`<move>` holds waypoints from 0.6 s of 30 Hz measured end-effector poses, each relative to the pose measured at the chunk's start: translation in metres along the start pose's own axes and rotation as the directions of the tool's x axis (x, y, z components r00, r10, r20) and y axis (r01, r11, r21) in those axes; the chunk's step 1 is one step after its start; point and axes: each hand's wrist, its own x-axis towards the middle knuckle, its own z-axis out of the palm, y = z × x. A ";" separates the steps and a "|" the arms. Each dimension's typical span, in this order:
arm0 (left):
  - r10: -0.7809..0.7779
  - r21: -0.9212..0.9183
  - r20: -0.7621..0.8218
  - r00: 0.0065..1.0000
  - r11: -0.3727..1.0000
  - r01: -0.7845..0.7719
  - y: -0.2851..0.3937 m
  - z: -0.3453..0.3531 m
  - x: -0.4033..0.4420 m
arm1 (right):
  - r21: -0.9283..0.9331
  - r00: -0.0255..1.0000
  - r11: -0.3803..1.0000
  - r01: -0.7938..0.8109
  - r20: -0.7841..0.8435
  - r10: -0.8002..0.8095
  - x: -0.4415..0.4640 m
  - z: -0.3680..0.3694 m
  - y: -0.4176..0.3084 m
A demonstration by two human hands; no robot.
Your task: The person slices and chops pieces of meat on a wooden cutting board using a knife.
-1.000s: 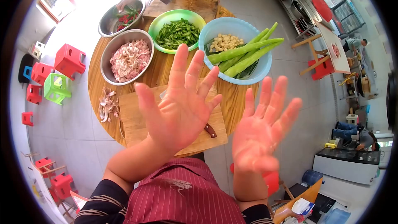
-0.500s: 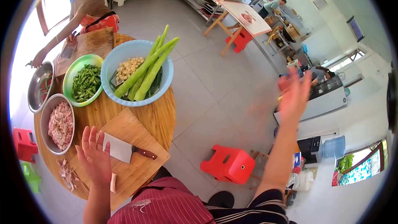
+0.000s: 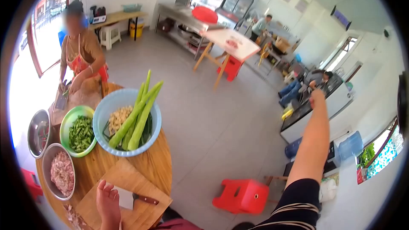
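Note:
My left hand (image 3: 108, 202) is raised over the cutting board (image 3: 149, 213), its fingers loosely bent and holding nothing. Behind it on the board lies a cleaver (image 3: 127, 197) with a wooden handle, its blade partly hidden by the hand. My right arm stretches far out to the right, above the floor and away from the table. The right hand (image 3: 317, 98) at its end looks closed, with no object visible in it; its fingers are mostly turned away.
Around the round wooden table (image 3: 164, 157) stand a blue basin (image 3: 157, 127) with long green stalks, a green bowl (image 3: 91, 110) of chopped greens, a bowl (image 3: 46, 155) of minced meat and a steel bowl (image 3: 33, 119). A person (image 3: 81, 51) works opposite. A red stool (image 3: 243, 196) stands right.
My view has tilted up and the table sits lower in it. The right hand went from spread fingers to closed, reaching farther out. My left fingers have bent. The person opposite drew an arm back.

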 end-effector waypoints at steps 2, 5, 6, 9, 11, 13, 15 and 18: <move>-0.035 0.010 -0.047 0.998 0.999 0.035 0.003 -0.005 -0.014 | 0.118 0.961 0.956 -0.269 0.092 0.259 0.026 -0.007 0.015; -0.064 0.062 -0.065 0.996 0.996 0.068 0.002 0.001 -0.023 | 0.226 0.903 0.874 -0.431 0.112 0.416 0.026 -0.005 0.008; -0.080 0.083 -0.108 0.991 0.992 0.090 0.001 0.000 -0.026 | 0.181 0.895 0.878 -0.443 0.136 0.424 0.017 0.015 0.015; -0.002 -0.036 -0.010 1.000 0.999 0.002 -0.001 -0.010 -0.022 | 0.387 0.939 0.915 0.119 0.257 -0.230 -0.076 0.063 -0.008; 0.004 -0.053 -0.001 1.000 0.999 -0.004 0.002 -0.012 -0.029 | 0.256 0.682 0.757 0.601 0.329 -0.653 -0.156 0.139 0.012; 0.015 -0.041 0.021 1.000 0.999 -0.014 0.005 -0.014 -0.040 | 0.128 0.137 0.178 0.976 0.276 -0.951 -0.242 0.228 0.058; 0.084 0.035 -0.031 0.996 0.996 -0.083 0.006 -0.024 -0.044 | 0.348 0.000 0.556 0.754 0.848 -0.530 -0.398 0.200 0.036; 0.105 0.229 -0.109 0.988 0.970 -0.078 -0.003 -0.052 -0.068 | 0.660 -0.216 0.490 0.569 0.695 -0.686 -0.465 0.213 0.085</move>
